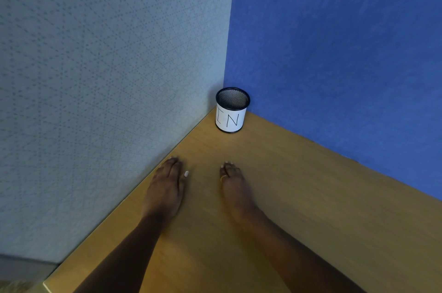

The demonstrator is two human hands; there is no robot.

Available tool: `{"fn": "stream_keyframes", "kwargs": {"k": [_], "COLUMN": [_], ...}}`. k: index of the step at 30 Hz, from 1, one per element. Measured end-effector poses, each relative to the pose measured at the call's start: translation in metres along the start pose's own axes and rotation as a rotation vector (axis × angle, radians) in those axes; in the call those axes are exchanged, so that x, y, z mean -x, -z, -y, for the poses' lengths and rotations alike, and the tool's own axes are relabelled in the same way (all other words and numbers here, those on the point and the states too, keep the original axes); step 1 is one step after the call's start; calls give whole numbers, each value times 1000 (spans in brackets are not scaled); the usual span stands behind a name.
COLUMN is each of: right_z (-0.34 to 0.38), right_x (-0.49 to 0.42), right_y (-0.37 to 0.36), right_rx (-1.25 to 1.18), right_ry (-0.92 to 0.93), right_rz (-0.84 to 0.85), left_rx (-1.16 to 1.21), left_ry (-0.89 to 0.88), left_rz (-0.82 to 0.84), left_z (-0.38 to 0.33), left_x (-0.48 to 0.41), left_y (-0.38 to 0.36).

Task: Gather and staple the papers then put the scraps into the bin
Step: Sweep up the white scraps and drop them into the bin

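Grey panel (95,77) and blue panel (346,53) meet in a corner past the fingers (173,166), with the wooden desk (311,209) under them. Left hand (167,187) and right hand (233,187) both lie flat, fingers straight and close together, holding nothing. The black mesh bin (230,120) sits just ahead of the fingertips, tucked into that corner. There's a ring (223,178) on the right hand.

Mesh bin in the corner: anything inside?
Inside the bin, only bare mesh wall shows; no scraps visible. The bottom is hidden behind its near wall and label.
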State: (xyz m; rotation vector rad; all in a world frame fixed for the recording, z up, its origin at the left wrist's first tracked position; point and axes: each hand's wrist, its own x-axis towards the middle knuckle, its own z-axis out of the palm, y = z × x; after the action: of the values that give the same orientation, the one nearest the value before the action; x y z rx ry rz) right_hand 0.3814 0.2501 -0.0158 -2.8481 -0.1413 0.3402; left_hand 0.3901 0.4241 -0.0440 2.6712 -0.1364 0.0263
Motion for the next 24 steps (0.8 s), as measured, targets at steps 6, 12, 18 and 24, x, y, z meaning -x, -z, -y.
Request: {"fn": "stream_keyframes", "kwargs": {"k": [6, 12, 18, 24], "right_z": [-8, -13, -13, -5], "right_x": [0, -4, -9, -8], "right_y": [8, 12, 20, 25], "right_rx": [62, 59, 73, 91], "right_ry": [87, 98, 128, 134], "right_rz": [39, 36, 22, -10], "left_rx": [-7, 2, -3, -15], "left_ry": [-5, -7, -1, -6], "left_rz": [-4, 2, 4, 2], "left_z": [1, 2, 2, 4], "left_x": [0, 0, 0, 0], "left_y": [0, -1, -2, -3]}}
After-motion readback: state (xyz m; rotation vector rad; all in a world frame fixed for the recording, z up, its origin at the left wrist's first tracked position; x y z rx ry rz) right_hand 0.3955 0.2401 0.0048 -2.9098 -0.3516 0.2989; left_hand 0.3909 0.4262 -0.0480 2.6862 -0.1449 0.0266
